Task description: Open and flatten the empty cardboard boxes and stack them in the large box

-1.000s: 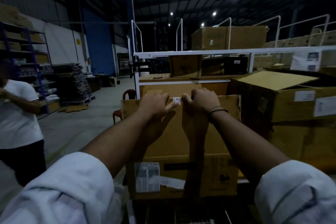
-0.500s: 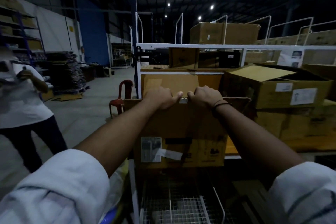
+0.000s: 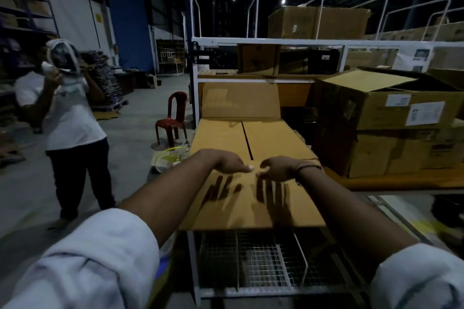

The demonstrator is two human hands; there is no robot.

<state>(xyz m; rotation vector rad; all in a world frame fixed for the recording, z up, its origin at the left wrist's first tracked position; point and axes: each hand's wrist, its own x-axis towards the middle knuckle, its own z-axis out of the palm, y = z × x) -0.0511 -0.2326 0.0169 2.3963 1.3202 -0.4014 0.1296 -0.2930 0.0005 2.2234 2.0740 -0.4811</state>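
The flattened cardboard box (image 3: pixel 271 140) lay across the top of the wire-mesh cart (image 3: pixel 253 266), its far flap standing up against the white rack (image 3: pixel 251 41). Just over its near half hung the left grip (image 3: pixel 227 164) and the right grip (image 3: pixel 278 169) — both loose, fingers spread, holding nothing — their finger shadows falling on the board.

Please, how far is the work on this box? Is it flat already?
Done: the near flap lies folded out and the far flap stands up. In hand: the left hand and right hand are over the near flap. Left: the inner flaps are shut, so the box is not yet flat or stacked.
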